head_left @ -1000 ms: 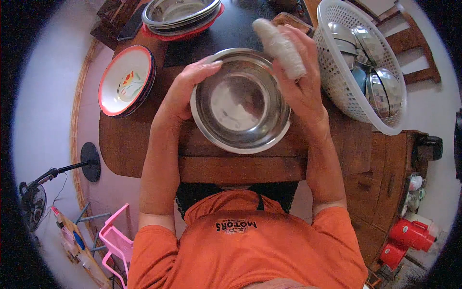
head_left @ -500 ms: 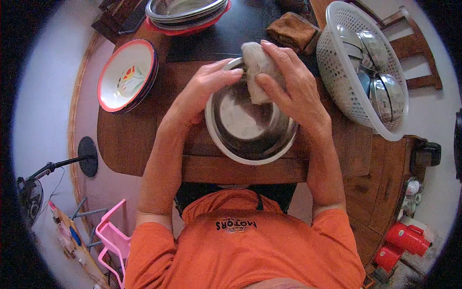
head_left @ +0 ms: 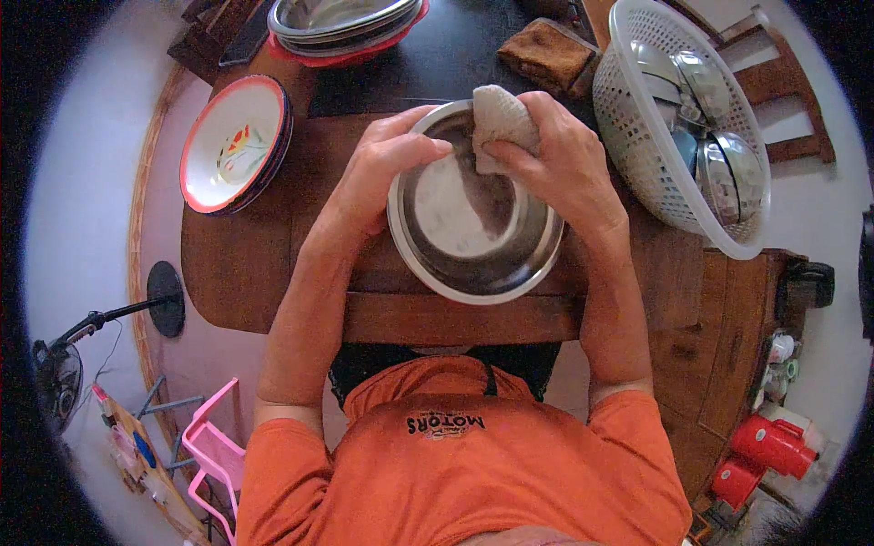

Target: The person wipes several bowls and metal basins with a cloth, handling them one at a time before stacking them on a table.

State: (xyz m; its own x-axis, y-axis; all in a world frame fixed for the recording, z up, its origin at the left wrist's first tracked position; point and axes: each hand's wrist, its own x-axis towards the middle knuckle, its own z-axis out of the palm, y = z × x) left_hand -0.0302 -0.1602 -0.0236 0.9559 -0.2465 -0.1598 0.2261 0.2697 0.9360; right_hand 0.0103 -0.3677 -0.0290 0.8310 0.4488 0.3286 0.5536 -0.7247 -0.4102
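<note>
Okay, centre frame, our left hand (head_left: 375, 177) gripped the stainless-steel bowl (head_left: 466, 214) by its left edge; our right hand (head_left: 575, 164) clutched a pale cloth (head_left: 501, 126) over its upper-right edge. We judged this the wiping step; next stroke needed a steady left hold.

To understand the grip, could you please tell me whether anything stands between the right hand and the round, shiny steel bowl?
Yes: a bunched, off-white cloth, held in the right hand, lies between it and the far rim of the steel bowl.
</note>
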